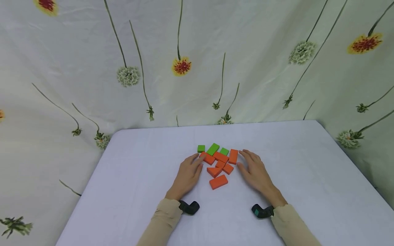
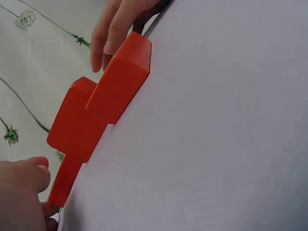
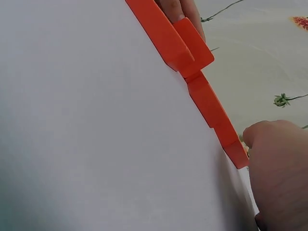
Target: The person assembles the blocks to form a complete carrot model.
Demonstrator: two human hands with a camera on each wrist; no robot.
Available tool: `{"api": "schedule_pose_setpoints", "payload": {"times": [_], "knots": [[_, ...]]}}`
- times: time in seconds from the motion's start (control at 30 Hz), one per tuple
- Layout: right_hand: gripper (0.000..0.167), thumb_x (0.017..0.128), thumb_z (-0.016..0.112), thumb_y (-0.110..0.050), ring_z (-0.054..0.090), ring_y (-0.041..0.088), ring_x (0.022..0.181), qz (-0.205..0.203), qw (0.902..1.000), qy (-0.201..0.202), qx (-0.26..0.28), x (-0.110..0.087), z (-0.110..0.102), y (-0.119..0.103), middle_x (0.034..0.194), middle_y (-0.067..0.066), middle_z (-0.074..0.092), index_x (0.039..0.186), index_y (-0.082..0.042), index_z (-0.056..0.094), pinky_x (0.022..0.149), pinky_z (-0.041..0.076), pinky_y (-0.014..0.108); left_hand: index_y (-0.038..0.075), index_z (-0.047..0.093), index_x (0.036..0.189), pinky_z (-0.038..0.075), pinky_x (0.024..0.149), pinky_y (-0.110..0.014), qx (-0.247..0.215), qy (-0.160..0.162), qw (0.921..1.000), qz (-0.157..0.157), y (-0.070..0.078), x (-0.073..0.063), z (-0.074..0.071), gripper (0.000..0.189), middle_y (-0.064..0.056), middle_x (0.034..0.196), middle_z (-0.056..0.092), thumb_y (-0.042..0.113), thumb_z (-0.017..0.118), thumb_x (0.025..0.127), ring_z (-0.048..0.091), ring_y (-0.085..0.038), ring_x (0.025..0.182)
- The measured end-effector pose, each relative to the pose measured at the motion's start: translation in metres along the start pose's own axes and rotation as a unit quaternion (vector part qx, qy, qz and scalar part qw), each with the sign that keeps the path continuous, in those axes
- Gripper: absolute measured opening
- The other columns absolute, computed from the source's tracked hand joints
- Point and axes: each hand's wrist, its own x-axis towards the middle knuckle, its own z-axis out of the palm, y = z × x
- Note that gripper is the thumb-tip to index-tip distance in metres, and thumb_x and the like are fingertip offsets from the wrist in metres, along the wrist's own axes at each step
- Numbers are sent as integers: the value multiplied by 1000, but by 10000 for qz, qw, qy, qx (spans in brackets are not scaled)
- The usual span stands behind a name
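Note:
Several orange blocks lie in a loose cluster on the table between my two hands. My left hand (image 1: 186,173) rests at the cluster's left side, fingers loosely spread, an index fingertip over the edge of an orange block (image 1: 208,158). On the other side is my right hand (image 1: 256,172), fingers relaxed, its fingertips right beside an upright-lying orange block (image 1: 233,156). Nearest to me lies a separate orange block (image 1: 219,182), with a triangular orange block (image 1: 214,171) behind it. Three green blocks, one of them longer (image 1: 213,149), sit along the far edge. Neither hand grips anything.
A white-covered table (image 1: 138,160) stretches out around the blocks. Behind it hangs a pale cloth (image 1: 203,95) printed with flowers. Dark cameras sit on both wrists, one at the left cuff (image 1: 189,207) and one at the right cuff (image 1: 262,211).

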Motion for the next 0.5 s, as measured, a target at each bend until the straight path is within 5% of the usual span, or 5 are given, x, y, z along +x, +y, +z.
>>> {"api": "schedule_pose_setpoints", "payload": {"times": [0.17,0.27,0.5], "knots": [[52,101,64,-25,45,43,141,-210,9993,33,-291,3,3,2,151,21,51,148,-8,54,114,39,65,15,63,142,38,117,-60,363,-93,9990,233,0,7,5,38,-20,150,52,22,56,106,46,-39,140],[54,101,64,-28,45,40,141,-236,9985,-117,-475,4,4,3,152,18,51,151,-10,53,114,40,64,14,67,136,42,114,-60,336,167,9989,267,-2,8,7,34,-20,145,57,21,61,103,51,-40,136],[56,101,65,-31,48,36,141,-230,9983,-185,-499,6,6,3,151,15,54,151,-11,52,113,42,62,13,70,123,45,113,-56,-7,509,9987,7,-4,9,10,30,-17,139,61,25,74,96,55,-37,132]]}}
